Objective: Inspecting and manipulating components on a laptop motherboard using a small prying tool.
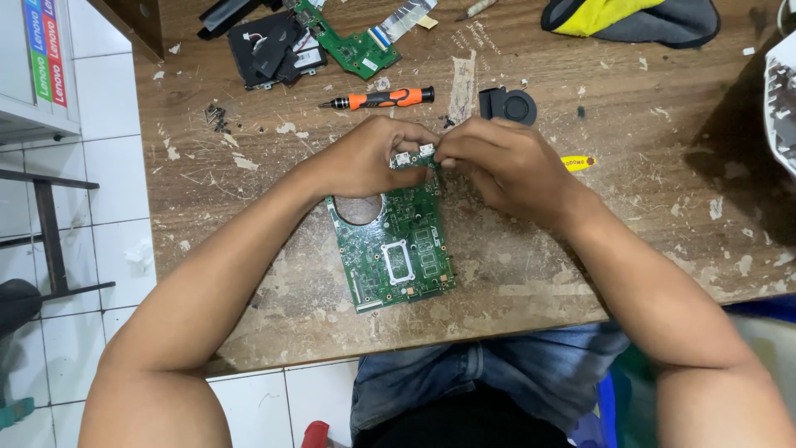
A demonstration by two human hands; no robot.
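A green laptop circuit board (396, 245) lies flat on the worn wooden table (580, 249), with a round cut-out near its far left corner. My left hand (365, 158) grips the board's far edge, fingers curled over the metal ports. My right hand (502, 162) meets it from the right, its fingertips pinching something small at the same far edge; what they pinch is hidden.
An orange and black screwdriver (381, 99) lies just beyond my hands. A black round fan (507, 105) sits to its right. A smaller green board (348, 41) and black parts (265, 50) lie at the back. A yellow and grey cloth (630, 18) is far right.
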